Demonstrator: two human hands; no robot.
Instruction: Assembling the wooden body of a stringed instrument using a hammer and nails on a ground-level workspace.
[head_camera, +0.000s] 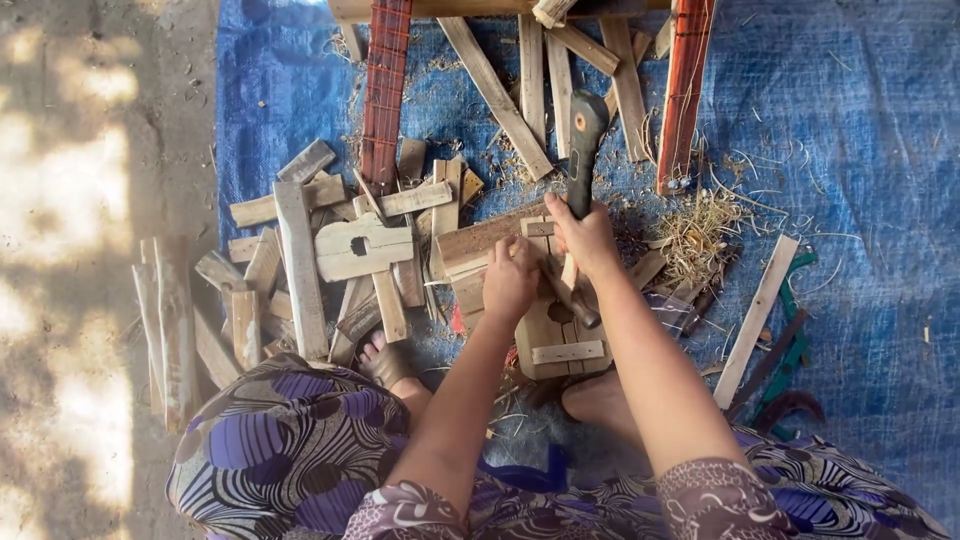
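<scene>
On the blue tarp (860, 130), left hand (510, 280) closed on small wooden frame (550, 335), right hand (588, 240) fisted around hatchet (583, 150); fingers sat close beneath the tool, so a glancing blow risked striking them.

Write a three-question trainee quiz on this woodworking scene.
1. True or false: the right hand grips the dark-handled tool.
2. What does the left hand rest on? A) small pale wooden box-like piece B) green-framed saw C) straw pile
3. What colour is the woven plastic tarp under the wood scraps?

Key: 1 true; 2 A; 3 blue.
</scene>
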